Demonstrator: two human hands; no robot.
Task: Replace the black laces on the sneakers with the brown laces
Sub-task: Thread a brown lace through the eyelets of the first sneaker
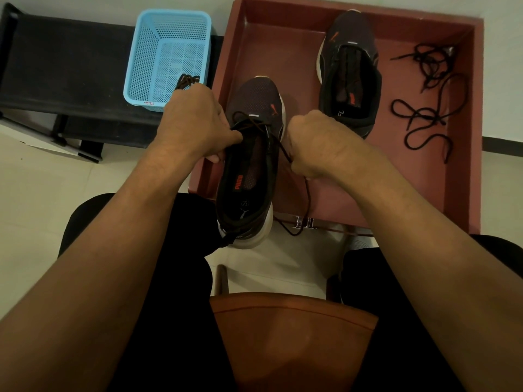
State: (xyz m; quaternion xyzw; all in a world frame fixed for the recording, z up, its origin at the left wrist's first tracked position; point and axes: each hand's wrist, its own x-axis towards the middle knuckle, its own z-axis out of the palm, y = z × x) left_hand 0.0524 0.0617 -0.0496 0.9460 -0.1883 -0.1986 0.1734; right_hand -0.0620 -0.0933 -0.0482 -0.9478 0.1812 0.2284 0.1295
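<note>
Two sneakers show: the near sneaker point(249, 165) sits at the centre of the frame, toe toward the top, with its heel out past the near wall of a red-brown tray point(464, 137). The far sneaker point(351, 72) lies inside the tray at upper right, toe also toward the top. The left hand point(195, 123) grips the near sneaker, its fingers curled over the shoe's left edge beside the eyelets. The right hand point(314, 145), just right of the shoe, is closed in a fist around a brown lace point(283, 148). This lace crosses the front eyelets, runs taut down to the fist, then hangs below it in a loose loop. The loop reaches a metal handle point(304, 222) on the tray's near wall. The black laces point(427, 108) lie loose in two tangles on the tray floor at the right of the frame, well apart from both hands and just right of the far sneaker. At upper left a blue basket point(169, 32) stands on a black bench point(70, 66). A second brown lace point(186, 80) lies bundled in the basket's near right corner, partly hidden behind the left hand. Both forearms reach in from the bottom corners over dark-clothed legs. An orange-brown chair seat point(291, 335) shows between the legs at bottom centre, above a pale tiled floor point(42, 193).
</note>
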